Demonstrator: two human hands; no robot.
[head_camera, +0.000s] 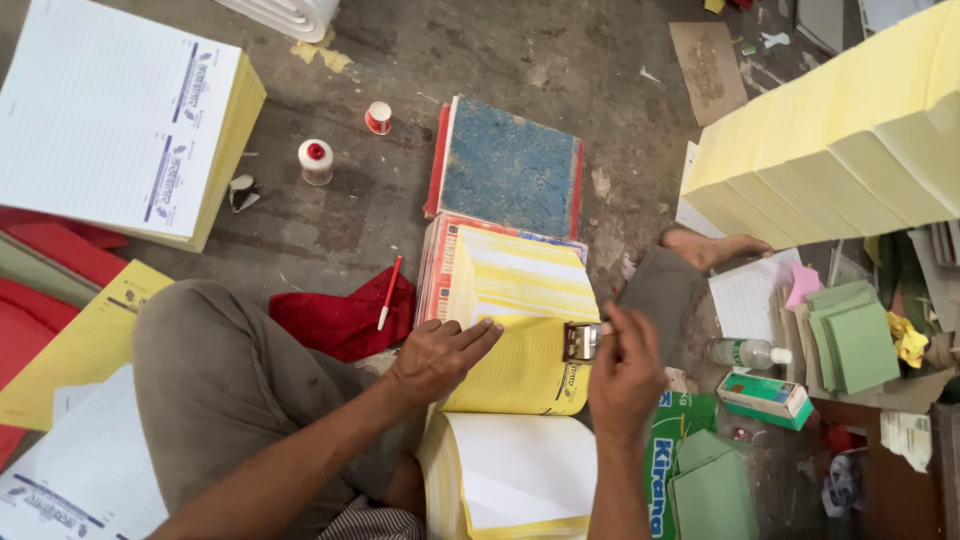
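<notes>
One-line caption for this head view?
Left hand presses a yellow page while right hand holds a metal stamp on it.

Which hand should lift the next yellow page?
Probably the left hand: it lies flat on the yellow pad, fingers at the page. The right hand is busy gripping the metal stamp.

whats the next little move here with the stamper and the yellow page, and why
Probably press the metal stamper down onto the yellow page. The right hand holds it at the page's right edge, and the left hand lies flat on the sheet, fingers spread, pinning it on the pad stack. With the page held steady and the tool in place, a press seems the likely step.
</notes>
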